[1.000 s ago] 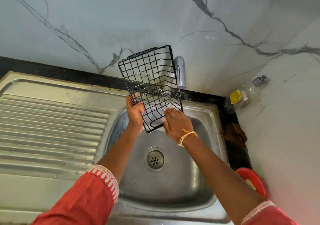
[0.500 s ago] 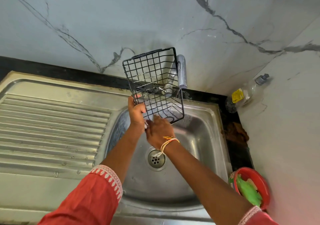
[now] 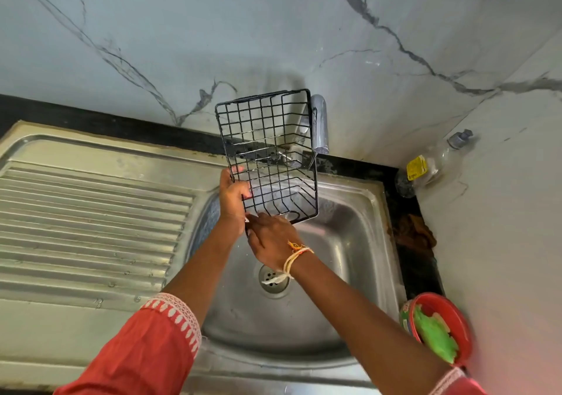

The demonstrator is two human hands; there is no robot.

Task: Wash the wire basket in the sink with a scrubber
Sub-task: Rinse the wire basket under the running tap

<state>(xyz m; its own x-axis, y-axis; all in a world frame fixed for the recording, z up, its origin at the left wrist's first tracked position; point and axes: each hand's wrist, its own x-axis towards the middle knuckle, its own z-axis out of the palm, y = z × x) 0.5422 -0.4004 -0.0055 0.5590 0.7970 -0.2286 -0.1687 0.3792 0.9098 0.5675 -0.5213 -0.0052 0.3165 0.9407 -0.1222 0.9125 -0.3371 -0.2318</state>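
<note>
A black wire basket [image 3: 267, 151] is held tilted on end over the steel sink [image 3: 349, 242], just under the tap [image 3: 320, 124]. A thin stream of water runs down its right side. My left hand [image 3: 232, 194] grips the basket's left edge near the lower corner. My right hand [image 3: 270, 236] lies back-up against the basket's bottom edge with its fingers stretched toward my left hand, and I see nothing held in it. A green scrubber [image 3: 435, 337] lies in a red bowl [image 3: 456, 312] at the right of the sink, away from both hands.
A ribbed steel draining board [image 3: 91, 212] spreads to the left. The drain [image 3: 273, 279] sits mid-basin. In the back right corner stands a clear bottle [image 3: 431, 163] with a yellow label, with a brown cloth [image 3: 413, 233] on the black counter strip. Marble walls close the back and right.
My right hand has slid from the basket's lower right side down and left along its bottom edge. The basket has shifted slightly right. The red bowl and scrubber have come into view.
</note>
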